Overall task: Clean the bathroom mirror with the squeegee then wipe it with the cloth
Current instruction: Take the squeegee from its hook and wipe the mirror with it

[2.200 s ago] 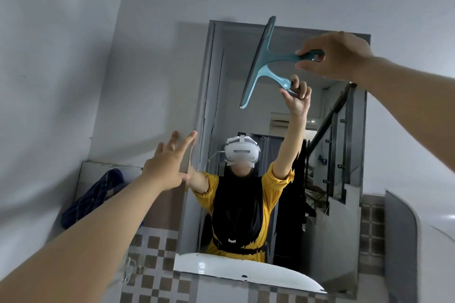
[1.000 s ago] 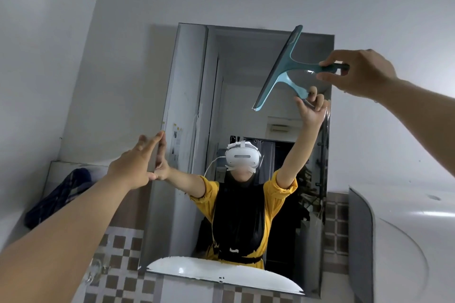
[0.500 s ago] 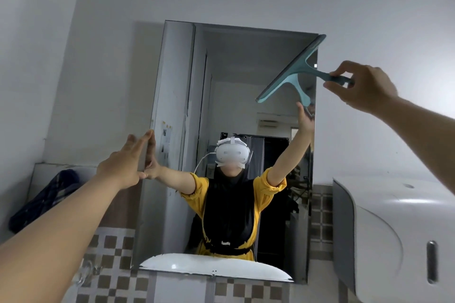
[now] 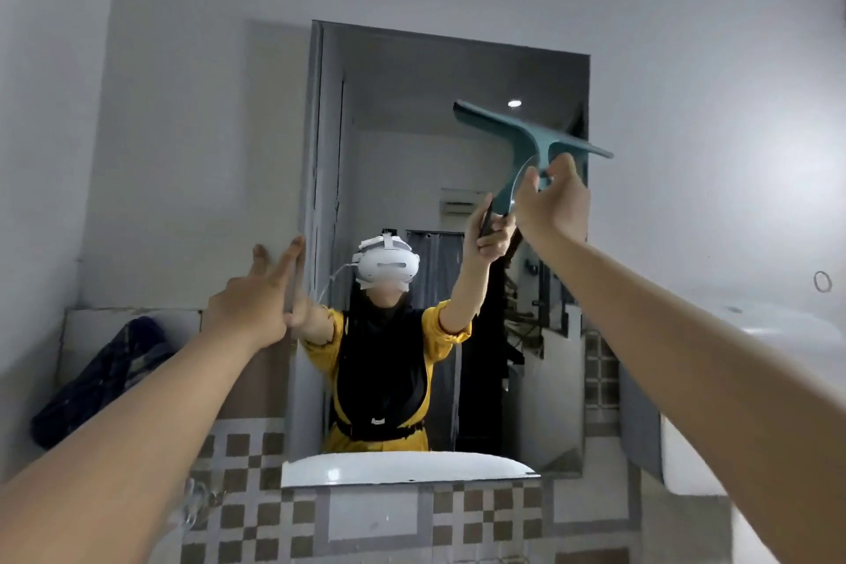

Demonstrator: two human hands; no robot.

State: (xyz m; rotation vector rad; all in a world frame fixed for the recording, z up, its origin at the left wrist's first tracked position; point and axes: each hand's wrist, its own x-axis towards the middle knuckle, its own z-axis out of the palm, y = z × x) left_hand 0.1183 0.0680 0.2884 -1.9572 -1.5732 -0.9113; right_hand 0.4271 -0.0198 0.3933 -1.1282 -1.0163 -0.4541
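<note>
The rectangular mirror [image 4: 398, 115] hangs on the white wall and reflects a person in yellow and black. My right hand [image 4: 551, 202] grips the handle of the teal squeegee [image 4: 526, 131], whose blade lies nearly level across the mirror's upper right part, its right end past the mirror's edge. My left hand [image 4: 256, 293] is open, fingers straight, resting against the mirror's left edge at mid height. A dark blue checked cloth [image 4: 98, 376] lies on the ledge at the left, apart from both hands.
A white dispenser box [image 4: 751, 385] juts from the wall at the right, close under my right forearm. Brown and white checked tiles [image 4: 256, 513] run below the mirror. A chrome tap [image 4: 197, 504] shows at the bottom left.
My right hand turned the squeegee from steeply slanted at the mirror's top right to nearly level and drew it lower on the glass. My left hand stays at the mirror's left edge.
</note>
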